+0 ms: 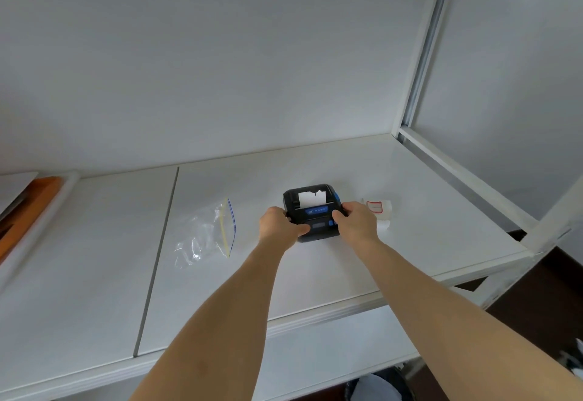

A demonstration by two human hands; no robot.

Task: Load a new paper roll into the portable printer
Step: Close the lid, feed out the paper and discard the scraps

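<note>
White shelf [315, 274]: both hands' grip curls round printer [312, 211].

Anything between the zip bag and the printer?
Only the left hand, gripping the printer; from the zip bag to it, bare white shelf, in the head view.

The printer [312, 211] sits on the shelf [315, 274], toward its right half and nearer the back wall than the front edge, with a strip of paper [311, 198] lying on its rear top. The left hand [279, 224] grips the printer's left side and the right hand [356, 220] its right side, both reaching in from the front, while the paper roll [380, 212] lies just beside the printer on the right, partly behind the right hand. The plastic bag [208, 233] lies on the shelf well to the left of the printer, just right of the seam [157, 258] running from front to back.
</note>
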